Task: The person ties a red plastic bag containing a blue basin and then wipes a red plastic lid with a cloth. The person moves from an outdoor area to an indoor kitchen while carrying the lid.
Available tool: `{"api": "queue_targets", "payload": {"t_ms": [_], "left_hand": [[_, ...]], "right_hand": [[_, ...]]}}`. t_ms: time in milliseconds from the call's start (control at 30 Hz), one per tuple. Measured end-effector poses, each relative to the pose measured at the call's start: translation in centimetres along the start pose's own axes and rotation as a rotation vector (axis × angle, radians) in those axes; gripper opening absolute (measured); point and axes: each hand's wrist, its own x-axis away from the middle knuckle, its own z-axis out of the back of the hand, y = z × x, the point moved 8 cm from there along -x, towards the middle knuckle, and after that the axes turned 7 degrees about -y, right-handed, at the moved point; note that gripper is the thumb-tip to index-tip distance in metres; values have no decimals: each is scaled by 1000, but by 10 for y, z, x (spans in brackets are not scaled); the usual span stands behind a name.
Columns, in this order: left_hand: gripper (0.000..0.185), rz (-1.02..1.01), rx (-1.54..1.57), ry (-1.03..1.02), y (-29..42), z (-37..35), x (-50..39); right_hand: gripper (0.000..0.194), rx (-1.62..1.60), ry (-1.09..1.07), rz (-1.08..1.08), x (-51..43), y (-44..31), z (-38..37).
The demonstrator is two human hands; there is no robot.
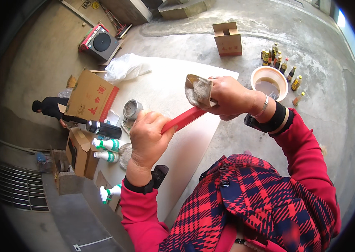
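A long red bar, perhaps a handle, slants across in front of me above a white tabletop. My left hand is closed around its lower left end. At the upper right end, my right hand grips a crumpled greyish-beige cloth against the bar. The cloth and fingers hide that end. Just left of my left hand stands a round metal tin. Two white bottles with green labels, one a spray bottle, lie near my left wrist beside another grey cloth.
A black thermos and a large cardboard box are at the table's left. Beyond them bends a person in black. On the concrete floor at right are a basin of murky water, several glass bottles and an open carton.
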Motion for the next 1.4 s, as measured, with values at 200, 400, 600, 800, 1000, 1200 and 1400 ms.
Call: {"api": "queue_targets", "payload": {"t_ms": [200, 400, 600, 800, 1000, 1200, 1400], "left_hand": [[19, 192, 398, 114, -31, 0, -3], [26, 631, 1074, 351, -76, -27, 32], [49, 723, 1257, 826, -114, -50, 63], [47, 856, 1441, 1032, -111, -108, 67], [51, 814, 1471, 1125, -76, -142, 31], [43, 812, 1410, 1056, -44, -167, 9], [36, 656, 773, 535, -33, -168, 16]], "right_hand": [[26, -564, -92, -221, 28, 80, 6], [38, -1064, 103, -482, 65, 158, -35], [41, -1758, 264, -486, 78, 161, -104], [28, -2004, 249, -514, 65, 119, -150], [23, -2082, 139, -704, 48, 83, -163], [26, -2278, 152, -610, 25, 65, -158], [27, -2409, 212, -499, 25, 76, -156]]}}
